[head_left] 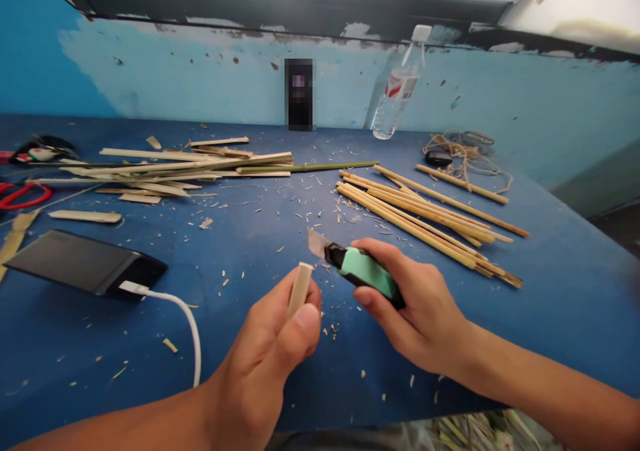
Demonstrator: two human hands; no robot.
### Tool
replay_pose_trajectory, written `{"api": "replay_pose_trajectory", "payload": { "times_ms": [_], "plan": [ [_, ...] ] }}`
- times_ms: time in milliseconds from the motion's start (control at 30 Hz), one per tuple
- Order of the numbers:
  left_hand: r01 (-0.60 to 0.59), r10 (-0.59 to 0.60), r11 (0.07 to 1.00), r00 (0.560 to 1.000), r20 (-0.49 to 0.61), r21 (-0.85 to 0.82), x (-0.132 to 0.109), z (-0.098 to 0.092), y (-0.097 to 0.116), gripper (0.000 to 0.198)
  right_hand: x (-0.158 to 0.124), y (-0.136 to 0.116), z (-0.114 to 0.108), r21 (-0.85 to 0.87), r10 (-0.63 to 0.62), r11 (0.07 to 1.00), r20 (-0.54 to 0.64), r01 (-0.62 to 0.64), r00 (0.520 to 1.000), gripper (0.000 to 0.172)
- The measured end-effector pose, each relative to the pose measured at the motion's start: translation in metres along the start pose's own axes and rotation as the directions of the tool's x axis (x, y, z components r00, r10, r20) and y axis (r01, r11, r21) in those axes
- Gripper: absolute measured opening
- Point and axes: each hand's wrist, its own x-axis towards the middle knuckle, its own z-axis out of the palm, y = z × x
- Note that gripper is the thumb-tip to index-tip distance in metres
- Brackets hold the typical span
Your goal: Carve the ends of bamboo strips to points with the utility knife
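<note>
My left hand is wrapped round a short pale bamboo strip, its thumb pressed along the side and the cut end pointing up. The strip's lower part is hidden inside the fist. In my right hand is a mint-green and black utility knife. Its blade is out, pointing left, just above and beyond the strip's tip without touching it. Small shavings lie scattered on the blue table around both hands.
Bamboo strips lie piled at back left, round sticks at right. A dark power bank with a white cable, red scissors, a water bottle, tangled twine and a phone surround the work area.
</note>
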Motion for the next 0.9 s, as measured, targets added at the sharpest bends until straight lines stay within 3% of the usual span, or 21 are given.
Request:
{"api": "replay_pose_trajectory", "payload": {
  "times_ms": [167, 267, 467, 633, 767, 900],
  "plan": [
    [-0.030, 0.031, 0.999, 0.999, 0.014, -0.046, -0.0063, 0.0016, 0.0021, 0.033, 0.0005, 0.0091, -0.0089, 0.044, -0.044, 0.998, 0.004, 0.044, 0.999, 0.039],
    [0.046, -0.046, 0.994, 0.999, 0.008, -0.096, -0.0074, 0.0022, 0.0027, 0.030, -0.0023, 0.0070, -0.0107, 0.062, -0.124, 0.990, 0.009, 0.123, 0.992, 0.041],
    [0.180, -0.141, 0.940, 0.978, 0.152, -0.288, -0.0062, 0.0036, 0.0042, 0.031, -0.0034, -0.0001, -0.0103, -0.008, -0.249, 0.968, 0.045, 0.250, 0.967, 0.042],
    [0.245, -0.193, 0.900, 0.966, 0.174, -0.361, -0.0052, -0.0013, -0.0002, 0.047, -0.0021, 0.0034, -0.0093, -0.016, -0.245, 0.969, 0.045, 0.246, 0.969, 0.043],
    [0.275, -0.195, 0.861, 0.955, 0.222, -0.427, 0.0007, -0.0025, 0.0009, 0.028, -0.0024, 0.0072, -0.0097, -0.024, -0.240, 0.970, 0.051, 0.242, 0.969, 0.043],
    [0.304, -0.217, 0.872, 0.942, 0.255, -0.384, 0.0012, -0.0050, 0.0064, 0.025, -0.0023, 0.0083, -0.0104, -0.009, -0.235, 0.972, 0.075, 0.236, 0.969, 0.046]
  ]
}}
